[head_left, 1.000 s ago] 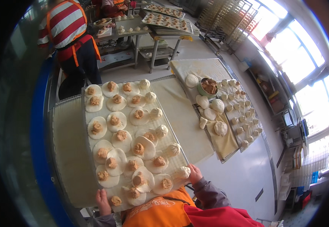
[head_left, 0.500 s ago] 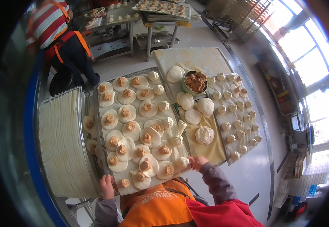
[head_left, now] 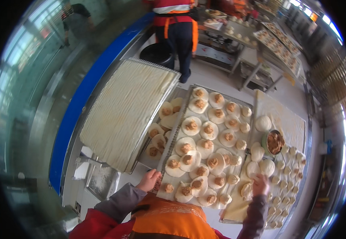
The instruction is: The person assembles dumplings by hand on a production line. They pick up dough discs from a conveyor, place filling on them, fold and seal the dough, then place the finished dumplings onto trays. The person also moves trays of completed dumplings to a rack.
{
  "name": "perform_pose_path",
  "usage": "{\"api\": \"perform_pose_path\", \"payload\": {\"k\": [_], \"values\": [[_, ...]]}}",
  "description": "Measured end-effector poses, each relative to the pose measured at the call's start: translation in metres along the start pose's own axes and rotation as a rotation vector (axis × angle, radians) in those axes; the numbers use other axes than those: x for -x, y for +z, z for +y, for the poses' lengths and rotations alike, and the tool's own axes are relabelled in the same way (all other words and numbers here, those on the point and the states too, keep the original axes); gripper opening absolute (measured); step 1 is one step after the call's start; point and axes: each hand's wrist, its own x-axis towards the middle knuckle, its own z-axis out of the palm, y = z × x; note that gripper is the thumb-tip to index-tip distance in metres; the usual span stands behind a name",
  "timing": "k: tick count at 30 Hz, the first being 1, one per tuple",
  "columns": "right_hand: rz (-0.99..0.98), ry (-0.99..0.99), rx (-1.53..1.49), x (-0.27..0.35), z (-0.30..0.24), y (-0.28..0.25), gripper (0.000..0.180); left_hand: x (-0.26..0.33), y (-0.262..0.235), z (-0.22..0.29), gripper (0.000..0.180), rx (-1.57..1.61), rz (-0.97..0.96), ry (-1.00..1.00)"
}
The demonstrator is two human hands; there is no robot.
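Note:
A wire-edged tray [head_left: 173, 137] lies in front of me, lined with pale cloth. It carries rows of flat dough rounds topped with brown filling, and pleated buns [head_left: 233, 179] line its right side. My left hand [head_left: 149, 181] is closed round the tray's near left edge. My right hand [head_left: 261, 185] is over the yellowish cloth to the right of the tray, between a crinkled lump of dough [head_left: 247, 191] and a smooth dough round [head_left: 267, 167]; its fingers are blurred and partly hidden. A bowl of brown filling [head_left: 275, 142] stands farther back.
Another cloth-covered tray [head_left: 129, 111] lies at the left beside a blue-edged counter [head_left: 77, 103]. More filled rounds [head_left: 157, 135] sit on a lower tray between. Small buns [head_left: 286, 187] cover a board at right. A co-worker [head_left: 177, 36] stands ahead near a black bin [head_left: 157, 53].
My view has swung left, so everything appears farther right. My right hand has left the tray's near right corner and moved right to the loose dough. My left hand still grips the tray's edge.

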Motion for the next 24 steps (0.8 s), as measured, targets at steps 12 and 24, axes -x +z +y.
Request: {"api": "perform_pose_path", "payload": {"k": [12, 24], "values": [[-0.024, 0.305, -0.454, -0.015, -0.091, 0.004, 0.033, -0.019, 0.004, 0.009, 0.030, -0.578, -0.092, 0.113], [-0.358, -0.425, -0.506, -0.198, -0.357, 0.039, 0.025, -0.006, -0.203, 0.101, 0.024, -0.385, -0.073, 0.275]]}}
